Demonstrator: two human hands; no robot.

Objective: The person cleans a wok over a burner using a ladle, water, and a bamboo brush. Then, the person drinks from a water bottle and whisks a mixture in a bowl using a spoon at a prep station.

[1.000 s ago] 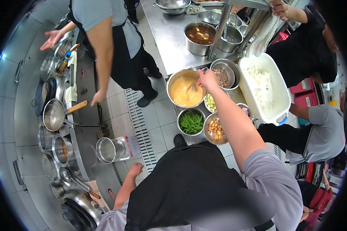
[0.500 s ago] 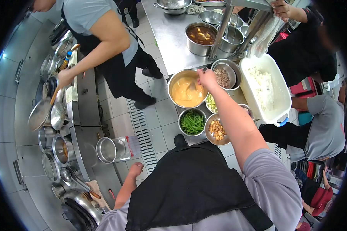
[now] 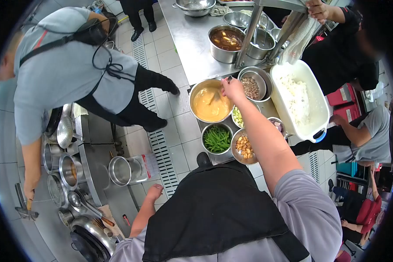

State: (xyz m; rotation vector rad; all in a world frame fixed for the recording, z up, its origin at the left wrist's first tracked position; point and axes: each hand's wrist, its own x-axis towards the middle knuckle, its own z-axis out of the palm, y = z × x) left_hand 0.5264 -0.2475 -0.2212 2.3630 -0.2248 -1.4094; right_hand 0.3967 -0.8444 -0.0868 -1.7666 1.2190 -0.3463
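My right hand point(image 3: 233, 89) is closed around the handle of a spoon point(image 3: 215, 97) whose lower end dips into a pot of thick yellow-orange sauce point(image 3: 207, 108). Its exact shape is partly hidden by sauce. Close around the pot are a bowl of cut green vegetable strips point(image 3: 217, 139), a bowl of browned garlic-like pieces point(image 3: 244, 147), chopped pale-green pieces point(image 3: 237, 117) and a bowl of minced brownish bits point(image 3: 250, 88). My left hand point(image 3: 154, 191) hangs at my side with curled fingers, nothing visible in it, near an empty steel pot point(image 3: 120, 170).
A white tub point(image 3: 321, 115) of pale chopped food stands on the right. Behind is a steel table point(image 3: 183, 41) with a pot of dark broth point(image 3: 226, 43). A co-worker point(image 3: 74, 83) leans over the stove counter at left, holding a wooden-handled tool. Other people stand at right.
The co-worker at left has come nearer and reaches farther down along the stove. My right hand and the spoon have shifted only slightly left in the sauce. My left hand stays put.
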